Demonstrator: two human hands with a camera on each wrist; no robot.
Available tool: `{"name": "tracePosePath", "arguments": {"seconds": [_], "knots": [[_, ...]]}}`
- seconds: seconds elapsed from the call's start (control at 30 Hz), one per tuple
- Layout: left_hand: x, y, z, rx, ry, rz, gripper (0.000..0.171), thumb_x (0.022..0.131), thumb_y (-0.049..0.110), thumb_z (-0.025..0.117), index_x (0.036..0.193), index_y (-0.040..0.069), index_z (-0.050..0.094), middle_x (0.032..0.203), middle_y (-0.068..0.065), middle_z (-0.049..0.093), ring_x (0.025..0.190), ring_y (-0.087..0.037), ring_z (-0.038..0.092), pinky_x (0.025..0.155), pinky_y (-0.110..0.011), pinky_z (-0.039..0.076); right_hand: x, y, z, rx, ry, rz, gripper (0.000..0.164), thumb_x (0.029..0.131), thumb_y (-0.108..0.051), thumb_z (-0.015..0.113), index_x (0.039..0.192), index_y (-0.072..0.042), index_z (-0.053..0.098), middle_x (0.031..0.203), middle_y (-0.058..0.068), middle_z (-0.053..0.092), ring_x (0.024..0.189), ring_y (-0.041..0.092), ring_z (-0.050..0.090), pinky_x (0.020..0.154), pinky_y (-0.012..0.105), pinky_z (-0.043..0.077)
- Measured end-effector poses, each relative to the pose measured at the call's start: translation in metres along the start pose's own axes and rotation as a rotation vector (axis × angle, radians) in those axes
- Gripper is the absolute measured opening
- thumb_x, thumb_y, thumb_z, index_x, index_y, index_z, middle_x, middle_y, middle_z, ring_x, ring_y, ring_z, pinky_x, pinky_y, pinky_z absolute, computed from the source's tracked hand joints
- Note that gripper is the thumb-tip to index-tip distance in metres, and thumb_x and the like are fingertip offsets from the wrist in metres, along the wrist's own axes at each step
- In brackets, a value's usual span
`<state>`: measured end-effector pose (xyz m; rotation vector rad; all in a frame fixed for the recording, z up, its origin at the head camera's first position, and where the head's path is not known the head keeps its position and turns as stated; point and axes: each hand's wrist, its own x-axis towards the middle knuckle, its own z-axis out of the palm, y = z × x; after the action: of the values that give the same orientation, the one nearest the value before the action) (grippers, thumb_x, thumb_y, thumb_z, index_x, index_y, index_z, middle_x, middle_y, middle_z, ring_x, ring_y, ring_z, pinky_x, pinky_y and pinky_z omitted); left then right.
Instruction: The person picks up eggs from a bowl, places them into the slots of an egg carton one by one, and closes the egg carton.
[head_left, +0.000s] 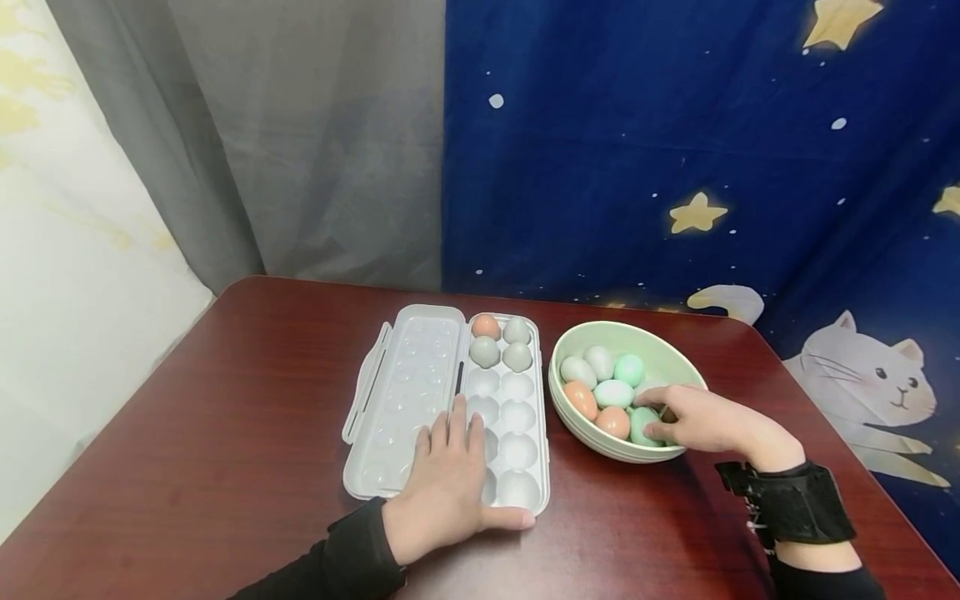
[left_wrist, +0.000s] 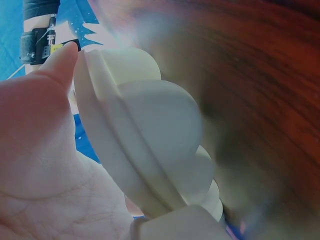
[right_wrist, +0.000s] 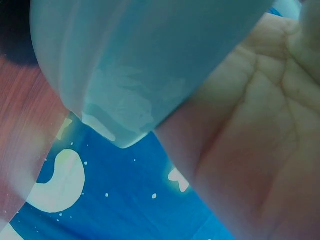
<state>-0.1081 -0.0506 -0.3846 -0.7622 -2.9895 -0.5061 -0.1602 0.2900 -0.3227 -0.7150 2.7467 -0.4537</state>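
Nearest me: left grip point(head_left: 447, 483) is spread, fingers straight over the near end of the egg tray point(head_left: 517, 451) and its hinge side, thumb along the near rim; I read that as steadying, nothing held. Tray sits on the table point(head_left: 255, 400), lid point(head_left: 416, 358) folded back to the left. Near cells in the right column are bare; the left column's are partly under my fingers. Across to the right, just beside the tray: right grip point(head_left: 701, 419) reaches over the bowl point(head_left: 675, 358) wall, fingers bent and parted, thumb at the green egg point(head_left: 642, 422). Can't tell if that's a real pinch; right wrist view gives me only palm and bowl side. So target egg lies in the bowl, right at the thumb, partly covered by it. More eggs, pale and orange, crowd to its left, e.g. the mint egg point(head_left: 613, 393) just beside it. My call: step in hand is picking from the bowl; next move needs a firm, gentle pinch and a lift that clears the rim. Far end of tray: one orange egg point(head_left: 486, 326) and three grey eggs point(head_left: 484, 352) seated, so partway along. Starry curtain point(head_left: 600, 167) behind.
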Motion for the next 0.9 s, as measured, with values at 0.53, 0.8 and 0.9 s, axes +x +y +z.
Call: {"name": "tracePosePath", "arguments": {"seconds": [0.53,0.8,0.9], "knots": [[-0.0011,-0.0004,-0.0009,-0.009,-0.006,-0.002,0.125,0.065,0.081,0.067,0.143,-0.011,0.037,0.152,-0.034,0.019,0.132,-0.051,0.03,0.103,-0.063,0.027,0.0024,-0.0025,0.0035,-0.001,0.077,0.039,0.034,0.081,-0.02,0.081,0.099,-0.004,0.058,0.082,-0.003,0.056,0.073,0.012,0.05,0.066,0.03,0.043],[-0.0012,0.0007,0.0002,0.005,0.006,0.0,0.125,0.064,0.082,0.068,0.143,-0.011,0.038,0.151,-0.034,0.021,0.131,-0.051,0.031,0.103,-0.063,0.028,0.0034,-0.0019,0.0055,-0.029,0.098,0.016,0.036,0.079,-0.021,0.082,0.102,-0.002,0.063,0.083,-0.004,0.059,0.074,0.011,0.052,0.067,0.031,0.045],[-0.0009,0.0011,0.0006,0.008,0.006,-0.001,0.125,0.063,0.081,0.068,0.143,-0.011,0.038,0.151,-0.034,0.021,0.131,-0.051,0.031,0.103,-0.063,0.027,0.0038,-0.0019,0.0058,-0.059,0.093,0.007,0.037,0.08,-0.022,0.081,0.107,-0.001,0.068,0.086,-0.006,0.062,0.075,0.01,0.052,0.069,0.031,0.045]]}}
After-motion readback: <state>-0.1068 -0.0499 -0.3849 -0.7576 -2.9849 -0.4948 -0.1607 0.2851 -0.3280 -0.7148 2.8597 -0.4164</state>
